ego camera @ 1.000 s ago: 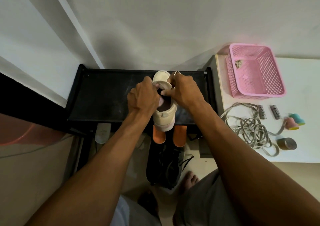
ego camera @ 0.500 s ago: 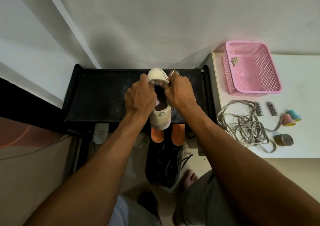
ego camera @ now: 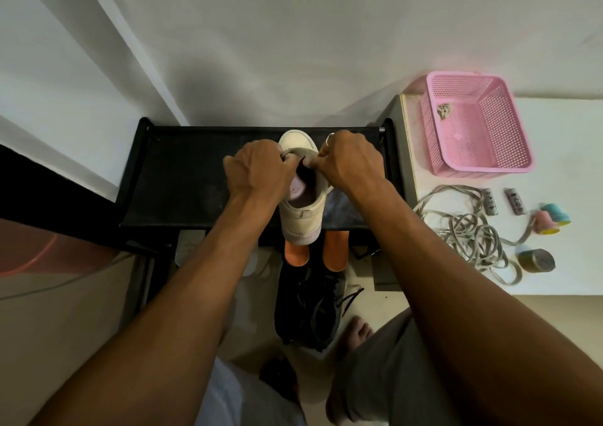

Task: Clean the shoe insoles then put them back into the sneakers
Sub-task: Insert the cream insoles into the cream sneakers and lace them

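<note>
The person is working on the cream sneaker point(ego camera: 301, 221), which is standing toe-away on top of the black rack point(ego camera: 182, 181) with its heel overhanging the front edge. The left hand point(ego camera: 257, 172) is gripping the left side of the collar. The right hand point(ego camera: 346, 164) is pinching the tongue point(ego camera: 300, 154) and right side, so both are spreading the mouth, where a pinkish lining point(ego camera: 298, 190) is showing. This is looking like the opening-up step, but I cannot tell whether an insole is coming out or going in. Two orange pieces point(ego camera: 296, 256), probably insoles, are lying just below. The next move is calling for one hand to let go and reach inside while the other holds the mouth wide.
</note>
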Available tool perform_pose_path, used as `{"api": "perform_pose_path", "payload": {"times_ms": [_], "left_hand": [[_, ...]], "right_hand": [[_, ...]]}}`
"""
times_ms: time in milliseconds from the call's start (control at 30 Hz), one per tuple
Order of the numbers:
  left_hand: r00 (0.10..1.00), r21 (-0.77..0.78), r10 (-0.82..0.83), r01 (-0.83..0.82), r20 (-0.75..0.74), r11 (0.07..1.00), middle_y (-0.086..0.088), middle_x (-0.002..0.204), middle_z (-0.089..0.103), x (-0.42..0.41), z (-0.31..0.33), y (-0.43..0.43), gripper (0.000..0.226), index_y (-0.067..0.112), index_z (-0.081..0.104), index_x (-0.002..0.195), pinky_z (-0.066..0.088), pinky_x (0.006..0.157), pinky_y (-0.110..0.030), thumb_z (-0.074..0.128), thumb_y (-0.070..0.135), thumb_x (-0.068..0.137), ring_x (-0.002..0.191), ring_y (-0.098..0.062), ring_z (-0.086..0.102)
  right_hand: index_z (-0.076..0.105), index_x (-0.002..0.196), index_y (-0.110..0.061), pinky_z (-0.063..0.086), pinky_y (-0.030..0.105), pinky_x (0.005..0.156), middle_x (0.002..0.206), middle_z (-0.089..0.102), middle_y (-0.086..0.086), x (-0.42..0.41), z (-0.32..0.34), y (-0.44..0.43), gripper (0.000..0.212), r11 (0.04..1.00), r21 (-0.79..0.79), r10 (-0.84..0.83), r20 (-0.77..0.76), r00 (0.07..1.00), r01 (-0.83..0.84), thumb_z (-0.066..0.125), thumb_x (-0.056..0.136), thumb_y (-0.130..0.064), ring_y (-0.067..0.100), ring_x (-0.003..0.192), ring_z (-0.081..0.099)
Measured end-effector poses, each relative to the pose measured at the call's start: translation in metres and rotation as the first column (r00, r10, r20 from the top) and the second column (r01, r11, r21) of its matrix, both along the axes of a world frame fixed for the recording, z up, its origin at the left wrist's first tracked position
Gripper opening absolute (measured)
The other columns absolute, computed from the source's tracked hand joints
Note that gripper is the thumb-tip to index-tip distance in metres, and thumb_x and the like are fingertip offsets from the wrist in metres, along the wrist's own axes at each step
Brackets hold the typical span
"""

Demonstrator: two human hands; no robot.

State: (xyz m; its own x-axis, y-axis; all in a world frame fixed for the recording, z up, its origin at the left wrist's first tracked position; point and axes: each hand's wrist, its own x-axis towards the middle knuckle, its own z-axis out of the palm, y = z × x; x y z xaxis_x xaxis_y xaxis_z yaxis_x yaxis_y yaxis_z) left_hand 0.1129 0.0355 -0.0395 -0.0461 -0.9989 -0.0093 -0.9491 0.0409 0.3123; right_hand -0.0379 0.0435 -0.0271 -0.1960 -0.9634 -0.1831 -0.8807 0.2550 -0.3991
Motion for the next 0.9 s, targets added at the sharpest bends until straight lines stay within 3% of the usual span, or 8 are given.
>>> {"api": "perform_pose_path", "payload": {"times_ms": [133, 233, 333, 400, 600, 900], "left_hand": [[1.000, 0.041, 0.002, -0.002, -0.005, 0.999, -0.003, 0.080, 0.067, 0.002, 0.006, -0.001, 0.033, 0.018, 0.073, 0.087, 0.049, 0.066, -0.036, 0.055, 0.043, 0.098, 0.074, -0.023, 0.064], [0.998, 0.085, 0.069, -0.069, 0.013, 0.994, -0.005, 0.081, 0.067, 0.003, 0.010, -0.003, 0.040, 0.014, 0.069, 0.084, 0.041, 0.057, -0.033, 0.061, 0.052, 0.094, 0.071, -0.023, 0.062], [0.991, 0.104, 0.134, -0.136, 0.025, 0.985, -0.008, 0.083, 0.067, 0.003, 0.012, -0.003, 0.050, 0.014, 0.061, 0.077, 0.043, 0.059, -0.034, 0.067, 0.063, 0.086, 0.076, -0.028, 0.066], [0.988, 0.124, 0.155, -0.157, 0.024, 0.980, -0.009, 0.087, 0.067, 0.003, 0.014, -0.003, 0.053, 0.015, 0.057, 0.079, 0.045, 0.061, -0.034, 0.068, 0.067, 0.083, 0.081, -0.031, 0.067], [0.987, 0.207, 0.157, -0.157, 0.016, 0.966, -0.011, 0.087, 0.067, 0.005, 0.015, -0.001, 0.062, 0.010, 0.065, 0.090, 0.043, 0.061, -0.034, 0.060, 0.072, 0.085, 0.080, -0.030, 0.066], [0.990, 0.347, 0.132, -0.139, 0.043, 0.928, -0.007, 0.083, 0.060, 0.007, 0.025, -0.001, 0.056, 0.012, 0.057, 0.088, 0.044, 0.062, -0.034, 0.065, 0.067, 0.084, 0.077, -0.025, 0.061]], "right_hand": [[0.073, 0.101, -0.016, 0.052, 0.035, 0.071, 0.096, 0.071, 0.006, -0.001, 0.003, 0.001, 0.048, 0.999, 0.035, -0.040, -0.028, 0.999, 0.041, 0.074, 0.081, -0.059, 0.027, 0.083, 0.066], [0.065, 0.089, -0.013, 0.043, 0.033, 0.064, 0.090, 0.066, 0.004, 0.000, 0.006, 0.003, 0.051, 0.998, 0.040, -0.054, -0.064, 0.997, 0.056, 0.073, 0.081, -0.064, 0.026, 0.078, 0.062], [0.052, 0.073, -0.015, 0.035, 0.029, 0.056, 0.083, 0.062, 0.003, 0.000, 0.008, 0.006, 0.054, 0.996, 0.038, -0.084, -0.054, 0.995, 0.086, 0.073, 0.080, -0.064, 0.024, 0.073, 0.059], [0.050, 0.074, -0.015, 0.033, 0.029, 0.054, 0.079, 0.058, 0.002, 0.002, 0.008, 0.007, 0.054, 0.993, 0.048, -0.103, -0.033, 0.994, 0.105, 0.073, 0.081, -0.064, 0.023, 0.071, 0.058], [0.046, 0.068, -0.018, 0.030, 0.027, 0.049, 0.067, 0.053, -0.001, -0.001, 0.003, 0.009, 0.060, 0.983, 0.111, -0.154, 0.039, 0.987, 0.149, 0.066, 0.082, -0.072, 0.016, 0.057, 0.051], [0.059, 0.073, -0.015, 0.039, 0.026, 0.053, 0.072, 0.065, 0.002, 0.001, 0.005, 0.008, 0.055, 0.974, 0.185, -0.144, 0.073, 0.987, 0.128, 0.063, 0.086, -0.068, 0.021, 0.068, 0.067]]}}
